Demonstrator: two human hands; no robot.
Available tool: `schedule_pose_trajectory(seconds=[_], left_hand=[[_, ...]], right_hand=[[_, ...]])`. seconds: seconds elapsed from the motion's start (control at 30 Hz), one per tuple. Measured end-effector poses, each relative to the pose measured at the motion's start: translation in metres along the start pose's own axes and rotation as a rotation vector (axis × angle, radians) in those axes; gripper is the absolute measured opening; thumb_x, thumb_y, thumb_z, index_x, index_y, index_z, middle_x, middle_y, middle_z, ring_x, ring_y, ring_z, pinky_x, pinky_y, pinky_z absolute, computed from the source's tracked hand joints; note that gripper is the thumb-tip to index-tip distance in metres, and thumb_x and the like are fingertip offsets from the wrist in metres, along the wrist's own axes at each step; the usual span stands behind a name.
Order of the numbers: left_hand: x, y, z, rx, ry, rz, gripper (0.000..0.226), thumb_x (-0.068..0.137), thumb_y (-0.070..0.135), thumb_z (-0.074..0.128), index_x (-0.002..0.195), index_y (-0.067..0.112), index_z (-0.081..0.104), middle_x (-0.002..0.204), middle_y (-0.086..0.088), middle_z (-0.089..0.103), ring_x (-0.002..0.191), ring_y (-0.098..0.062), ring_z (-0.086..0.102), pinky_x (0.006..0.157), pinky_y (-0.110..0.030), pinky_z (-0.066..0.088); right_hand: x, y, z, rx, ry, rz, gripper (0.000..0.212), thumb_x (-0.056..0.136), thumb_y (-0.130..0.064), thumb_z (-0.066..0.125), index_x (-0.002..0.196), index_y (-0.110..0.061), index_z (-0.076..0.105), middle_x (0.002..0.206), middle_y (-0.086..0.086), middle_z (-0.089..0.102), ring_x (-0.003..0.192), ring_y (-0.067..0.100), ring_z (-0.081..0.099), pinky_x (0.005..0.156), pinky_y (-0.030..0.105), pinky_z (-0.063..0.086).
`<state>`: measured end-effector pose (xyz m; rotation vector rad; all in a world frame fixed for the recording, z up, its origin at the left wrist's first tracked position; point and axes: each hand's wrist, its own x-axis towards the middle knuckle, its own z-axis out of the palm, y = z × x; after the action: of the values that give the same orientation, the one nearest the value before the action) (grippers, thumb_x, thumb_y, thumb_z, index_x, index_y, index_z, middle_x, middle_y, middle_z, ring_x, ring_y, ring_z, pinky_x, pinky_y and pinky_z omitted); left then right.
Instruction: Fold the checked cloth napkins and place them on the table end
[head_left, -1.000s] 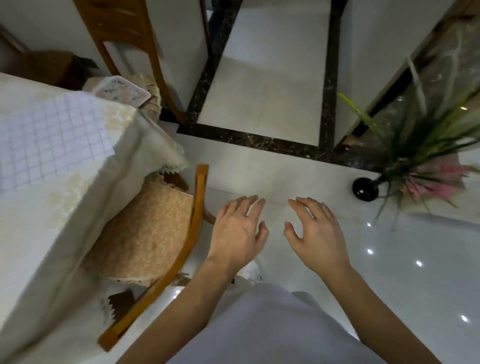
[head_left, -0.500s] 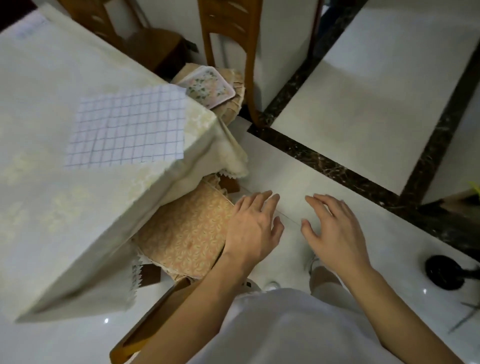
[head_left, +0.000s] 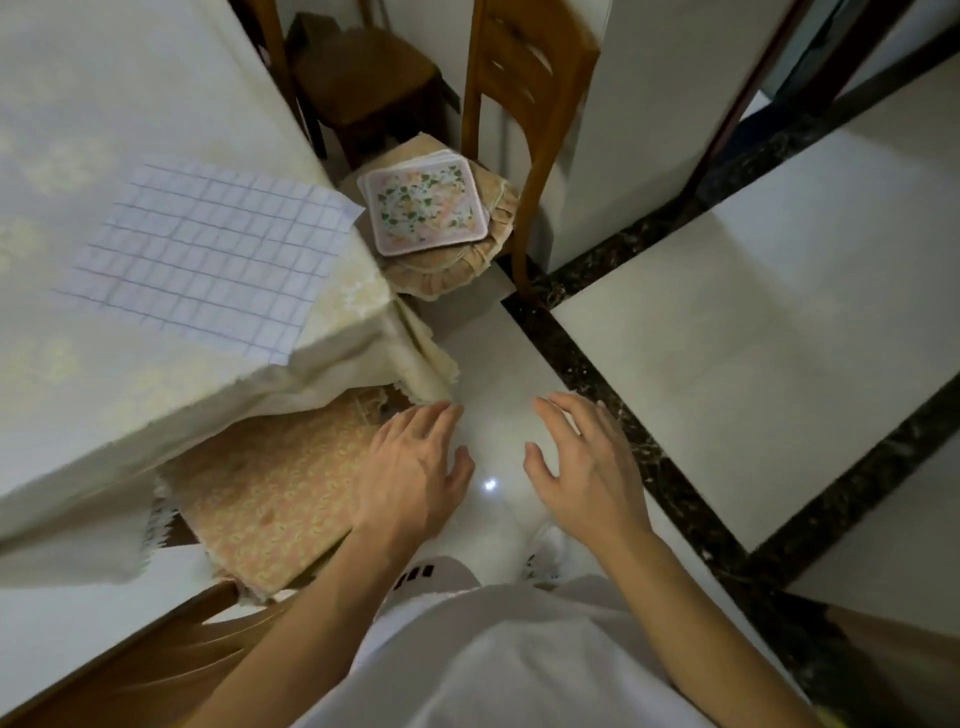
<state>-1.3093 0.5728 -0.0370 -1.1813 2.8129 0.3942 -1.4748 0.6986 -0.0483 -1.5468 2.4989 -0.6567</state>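
Observation:
A white napkin with a thin blue check (head_left: 208, 254) lies flat on the corner of the table (head_left: 104, 104), which wears a cream tablecloth. One napkin corner reaches past the table edge. My left hand (head_left: 410, 467) hovers palm down, fingers relaxed, over the floor beside a chair seat cushion, holding nothing. My right hand (head_left: 582, 462) hovers the same way a little to the right, also with nothing in it. Both hands are below and to the right of the napkin, apart from it.
A wooden chair with a tan patterned cushion (head_left: 270, 493) is tucked under the table at my left. A second wooden chair (head_left: 524, 104) stands past the table corner, with a stack of floral square mats (head_left: 426, 205) on its seat. Glossy white floor tiles (head_left: 727, 312) with dark borders lie to the right.
My view has swung left toward the table, so the napkin and the far chair now sit nearer the middle. Both hands keep the same spread, palm-down pose and hold nothing.

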Motion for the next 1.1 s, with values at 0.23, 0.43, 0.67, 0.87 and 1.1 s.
schedule_pose_trajectory(seconds=[0.23, 0.43, 0.67, 0.87, 1.1], left_hand=[[0.045, 0.022, -0.002, -0.056, 0.045, -0.188, 0.050, 0.094, 0.039, 0.045, 0.139, 0.018, 0.052, 0.140, -0.002, 0.057, 0.127, -0.024, 0.053, 0.104, -0.041, 0.044], [0.075, 0.003, -0.002, -0.077, 0.082, -0.330, 0.048, 0.094, 0.037, 0.049, 0.139, 0.020, 0.052, 0.141, -0.001, 0.056, 0.127, -0.022, 0.053, 0.104, -0.040, 0.045], [0.131, -0.046, -0.011, -0.123, 0.144, -0.467, 0.052, 0.089, 0.038, 0.042, 0.134, 0.015, 0.057, 0.129, -0.003, 0.064, 0.113, -0.025, 0.059, 0.095, -0.041, 0.050], [0.188, -0.106, -0.030, -0.159, 0.168, -0.579, 0.047, 0.091, 0.034, 0.057, 0.134, 0.015, 0.058, 0.135, -0.004, 0.062, 0.121, -0.025, 0.058, 0.099, -0.042, 0.048], [0.227, -0.158, -0.045, -0.174, 0.209, -0.689, 0.050, 0.092, 0.039, 0.042, 0.132, 0.016, 0.060, 0.133, -0.003, 0.063, 0.120, -0.024, 0.058, 0.102, -0.042, 0.046]], right_hand=[[0.071, 0.050, -0.009, 0.003, -0.087, -0.096, 0.048, 0.093, -0.036, 0.048, 0.132, -0.011, 0.061, 0.132, 0.008, 0.060, 0.124, 0.024, 0.055, 0.112, 0.044, 0.041], [0.135, 0.047, 0.010, 0.036, -0.198, -0.205, 0.050, 0.092, -0.037, 0.051, 0.136, -0.013, 0.058, 0.135, 0.008, 0.058, 0.126, 0.025, 0.054, 0.114, 0.046, 0.038], [0.234, 0.018, 0.048, 0.024, -0.291, -0.345, 0.053, 0.092, -0.039, 0.045, 0.136, -0.012, 0.058, 0.136, 0.010, 0.059, 0.128, 0.028, 0.053, 0.114, 0.050, 0.038], [0.342, -0.031, 0.079, 0.007, -0.337, -0.459, 0.051, 0.092, -0.037, 0.049, 0.135, -0.012, 0.059, 0.134, 0.011, 0.059, 0.127, 0.029, 0.053, 0.111, 0.051, 0.040], [0.421, -0.089, 0.114, 0.020, -0.423, -0.628, 0.050, 0.091, -0.034, 0.053, 0.136, -0.012, 0.058, 0.136, 0.009, 0.057, 0.130, 0.027, 0.050, 0.110, 0.051, 0.040]])
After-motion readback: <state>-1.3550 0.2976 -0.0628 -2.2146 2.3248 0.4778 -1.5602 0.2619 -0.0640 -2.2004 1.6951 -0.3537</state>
